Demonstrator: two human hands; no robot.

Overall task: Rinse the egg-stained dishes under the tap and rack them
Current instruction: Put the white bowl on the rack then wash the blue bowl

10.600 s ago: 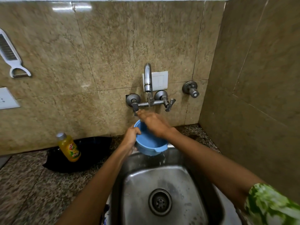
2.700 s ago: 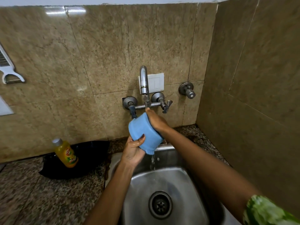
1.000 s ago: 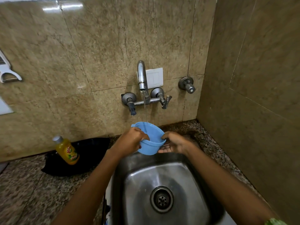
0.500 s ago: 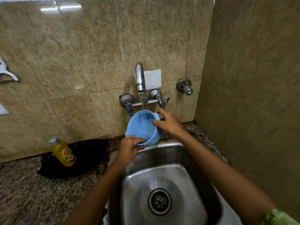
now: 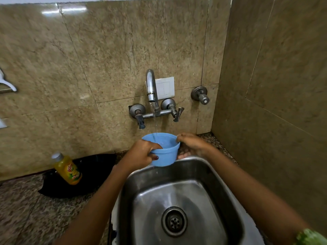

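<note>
blue bowl (image 5: 163, 152) under tap (image 5: 151, 85); soap bottle (image 5: 68, 169) left.

Both hands (image 5: 141, 154) hold blue bowl (image 5: 163, 152) upright under running tap (image 5: 151, 85); stains indiscernible.

The steel sink (image 5: 178, 200) basin lies open below, nothing in it but the drain (image 5: 174, 221), so there is room to lower into it. Above its back rim, the blue bowl (image 5: 163, 154) gripped by the left hand (image 5: 141, 154) and right hand (image 5: 192, 144) fills the gap under the tap (image 5: 151, 89), whose two handles flank the water stream. The right wall stands close to the sink. On the bench (image 5: 21, 213) to the left, a yellow bottle (image 5: 68, 169) and black cloth (image 5: 83, 175) crowd the wall; nearer ground is bare.
</note>
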